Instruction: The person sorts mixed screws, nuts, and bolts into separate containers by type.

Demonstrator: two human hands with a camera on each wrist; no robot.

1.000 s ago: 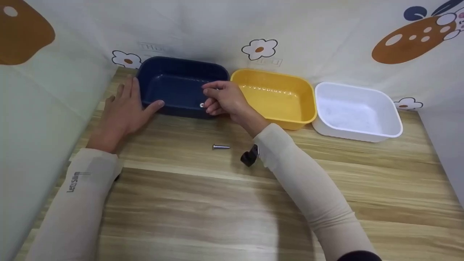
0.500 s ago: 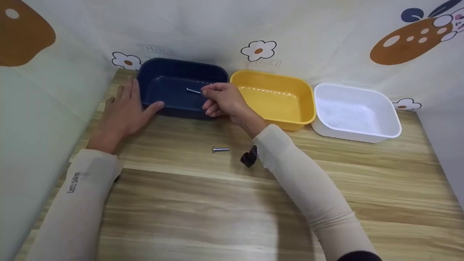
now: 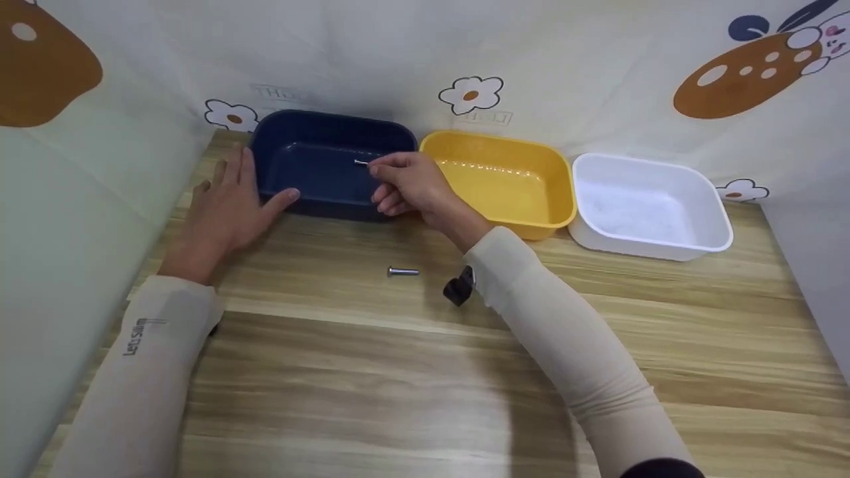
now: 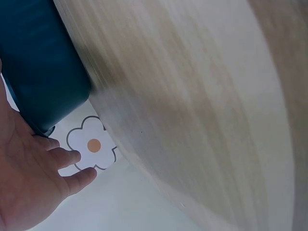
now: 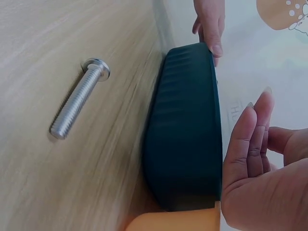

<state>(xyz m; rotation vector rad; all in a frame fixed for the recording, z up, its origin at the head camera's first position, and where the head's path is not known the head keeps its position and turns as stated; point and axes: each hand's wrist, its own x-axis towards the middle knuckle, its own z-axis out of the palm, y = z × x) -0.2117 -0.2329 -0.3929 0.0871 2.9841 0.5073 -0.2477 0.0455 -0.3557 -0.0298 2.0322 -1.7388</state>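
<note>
In the head view my right hand point(image 3: 415, 182) is over the right part of a dark blue bin point(image 3: 332, 206). Thumb and forefinger pinch a small metal bolt point(image 3: 360, 162), whose end sticks out to the left above the bin floor; the rest is hidden by the fingers. My left hand point(image 3: 229, 206) rests at the bin's left end, fingers straight along its side and thumb at the front rim. A second silver bolt point(image 3: 403, 271) lies on the table in front of the bins; its round head and thread point(image 5: 79, 98) show large in the right wrist view.
A yellow bin point(image 3: 531, 226) stands right of the blue one, under my right wrist, and a white bin point(image 3: 651, 249) stands beyond it. A wall sheet point(image 3: 372, 53) printed with flowers and fruit rises behind the row. Everything stands on a wood-grain table point(image 3: 332, 385).
The bolt in my right hand has turned: a bright end showed low by the fingers, then a long shank pointed left, now only a short end. Both hands stay in place.
</note>
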